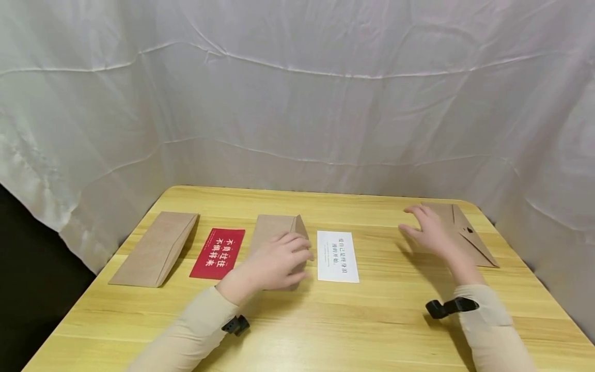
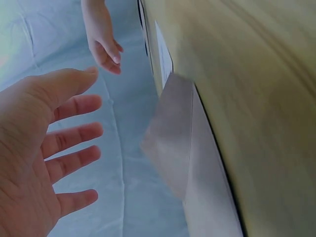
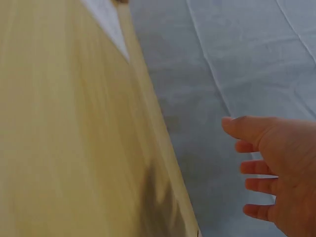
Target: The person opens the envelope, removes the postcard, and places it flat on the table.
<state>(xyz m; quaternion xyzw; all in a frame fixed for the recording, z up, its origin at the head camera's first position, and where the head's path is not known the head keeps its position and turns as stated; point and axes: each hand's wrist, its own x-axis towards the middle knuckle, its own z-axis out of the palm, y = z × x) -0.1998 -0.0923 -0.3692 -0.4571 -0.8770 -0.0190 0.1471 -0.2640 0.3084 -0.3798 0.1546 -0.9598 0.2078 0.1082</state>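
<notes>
My left hand [image 1: 274, 261] hovers over the middle brown envelope [image 1: 271, 227], hiding much of it. In the left wrist view its fingers are spread and hold nothing, and the envelope's raised flap [image 2: 170, 133] stands beside them. My right hand [image 1: 432, 232] is in the air just left of the right brown envelope [image 1: 465, 232], which has a dark mark on its flap. Its fingers are loosely bent and grip nothing. Between the hands lies a white card [image 1: 338, 258] with dark characters. A red card [image 1: 218, 253] with white characters lies left of the middle envelope.
Another brown envelope [image 1: 153, 248] lies at the table's left side, its flap edge lifted slightly. The wooden table [image 1: 353, 330] ends at a pale hanging cloth [image 1: 325, 113] behind and at the sides. Each wrist carries a black strap [image 1: 451, 308] with a small device.
</notes>
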